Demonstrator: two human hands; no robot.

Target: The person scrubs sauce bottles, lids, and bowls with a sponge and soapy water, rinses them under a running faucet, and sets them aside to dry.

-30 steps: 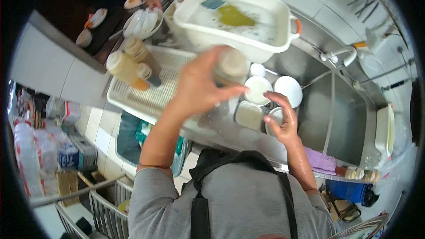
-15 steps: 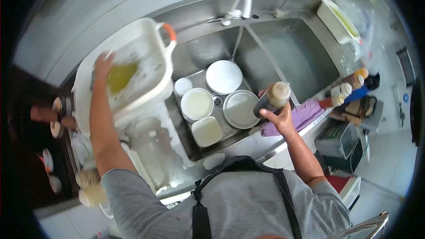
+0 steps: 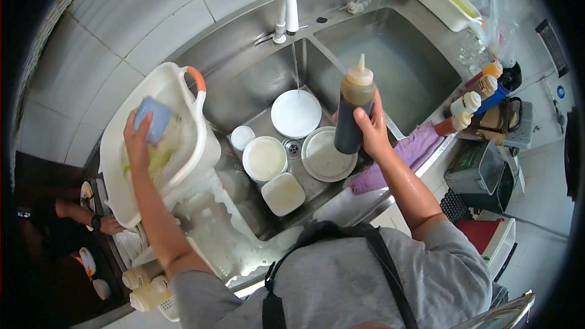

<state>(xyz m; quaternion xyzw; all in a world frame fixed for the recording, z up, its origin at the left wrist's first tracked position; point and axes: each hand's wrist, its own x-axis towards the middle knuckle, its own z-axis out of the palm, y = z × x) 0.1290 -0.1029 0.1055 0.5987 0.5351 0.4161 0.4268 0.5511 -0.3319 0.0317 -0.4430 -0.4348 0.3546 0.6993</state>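
Observation:
My left hand (image 3: 138, 140) grips a blue sponge (image 3: 152, 120) over a white tub (image 3: 194, 123) of sudsy, yellowish water. In my right hand (image 3: 376, 128) is an upright squeeze bottle (image 3: 351, 113) with dark liquid and a pointed nozzle, held above the sink's front right part. Below, in the left basin (image 3: 244, 88), lie a white plate (image 3: 296, 113) under running water, stacked round dishes (image 3: 329, 153), a round bowl (image 3: 264, 158), a small cup (image 3: 242, 137) and a square container (image 3: 283, 194).
A white faucet (image 3: 290, 15) runs at the back. The right basin (image 3: 402, 67) holds water. A purple cloth (image 3: 399, 161) and several bottles (image 3: 466, 103) line the right edge. Another person's hand (image 3: 111, 225) shows at the far left.
My left hand has come up out of the suds with the blue sponge now visible. My right hand has raised the bottle and moved it slightly left. The view has shifted.

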